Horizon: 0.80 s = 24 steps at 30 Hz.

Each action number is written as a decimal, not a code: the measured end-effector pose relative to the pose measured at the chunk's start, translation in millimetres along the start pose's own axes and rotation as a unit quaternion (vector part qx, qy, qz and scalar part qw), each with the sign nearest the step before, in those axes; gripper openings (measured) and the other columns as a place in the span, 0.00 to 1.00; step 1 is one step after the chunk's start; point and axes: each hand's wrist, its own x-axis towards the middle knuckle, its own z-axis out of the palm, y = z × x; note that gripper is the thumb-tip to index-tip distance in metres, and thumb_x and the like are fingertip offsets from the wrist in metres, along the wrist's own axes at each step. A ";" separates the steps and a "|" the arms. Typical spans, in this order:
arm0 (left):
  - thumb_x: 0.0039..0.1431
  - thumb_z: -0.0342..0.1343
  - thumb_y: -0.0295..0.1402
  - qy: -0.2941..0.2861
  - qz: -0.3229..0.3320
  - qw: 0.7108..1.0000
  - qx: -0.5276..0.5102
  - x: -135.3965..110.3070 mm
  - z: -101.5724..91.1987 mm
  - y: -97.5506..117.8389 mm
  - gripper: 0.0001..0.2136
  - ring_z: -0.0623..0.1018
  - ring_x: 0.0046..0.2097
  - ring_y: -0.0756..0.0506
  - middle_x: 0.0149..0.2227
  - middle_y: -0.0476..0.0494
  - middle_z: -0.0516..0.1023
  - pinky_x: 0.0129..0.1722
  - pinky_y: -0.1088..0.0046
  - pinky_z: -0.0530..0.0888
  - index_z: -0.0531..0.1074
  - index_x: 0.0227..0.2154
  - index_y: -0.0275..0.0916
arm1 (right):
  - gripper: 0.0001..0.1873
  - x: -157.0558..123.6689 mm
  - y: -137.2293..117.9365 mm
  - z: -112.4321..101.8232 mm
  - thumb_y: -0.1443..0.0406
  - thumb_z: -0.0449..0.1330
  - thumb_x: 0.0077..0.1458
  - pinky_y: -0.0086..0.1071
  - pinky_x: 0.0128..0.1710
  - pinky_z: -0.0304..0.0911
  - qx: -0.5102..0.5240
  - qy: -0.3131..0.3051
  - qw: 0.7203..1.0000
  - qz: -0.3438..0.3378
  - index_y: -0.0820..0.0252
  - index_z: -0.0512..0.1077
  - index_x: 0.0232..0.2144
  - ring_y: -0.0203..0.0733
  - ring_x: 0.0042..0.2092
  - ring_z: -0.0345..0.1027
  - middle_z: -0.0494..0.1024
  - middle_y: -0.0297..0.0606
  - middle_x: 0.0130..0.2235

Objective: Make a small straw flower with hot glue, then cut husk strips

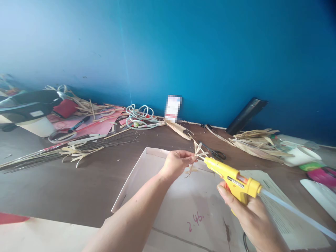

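Dried-husk strips [198, 149] are pinched in the left hand [177, 162] over the far edge of the shallow tray [173, 206]; the right hand [251, 210], farther off, grips a yellow hot-glue gun [223, 170], long axis slanting far-left, nozzle [202, 158] beside the strips, contact unclear.

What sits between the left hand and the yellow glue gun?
The head view shows a bundle of pale strips, pinched by the left hand; the yellow glue gun points its nozzle at it.
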 end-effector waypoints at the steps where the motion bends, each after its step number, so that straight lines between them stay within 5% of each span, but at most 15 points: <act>1: 0.46 0.61 0.39 0.000 0.001 1.000 -0.002 -0.2 0.0 0.3 0.12 0.69 0.29 0.52 0.28 0.46 0.77 0.32 0.75 0.66 0.79 0.30 0.37 | 0.13 0.1 0.4 0.4 0.55 0.61 0.51 0.28 0.30 0.69 -0.004 -0.001 1.000 0.003 0.58 0.73 0.34 0.44 0.31 0.73 0.78 0.37 0.29; 5: 0.45 0.62 0.39 0.001 0.001 1.000 -0.004 -0.3 -0.2 -0.2 0.11 0.69 0.29 0.52 0.27 0.48 0.77 0.32 0.75 0.66 0.79 0.30 0.38 | 0.14 0.5 2.7 1.7 0.55 0.62 0.51 0.27 0.33 0.70 -0.019 0.010 1.000 0.004 0.58 0.74 0.35 0.47 0.38 0.75 0.80 0.39 0.34; 24: 0.46 0.62 0.40 -0.007 0.001 1.000 -0.011 0.6 -1.0 -0.5 0.12 0.69 0.30 0.52 0.29 0.46 0.77 0.32 0.75 0.66 0.79 0.31 0.37 | 0.14 -2.3 6.1 0.9 0.54 0.61 0.52 0.26 0.34 0.69 -0.015 0.010 1.000 0.013 0.58 0.73 0.35 0.44 0.35 0.74 0.79 0.37 0.31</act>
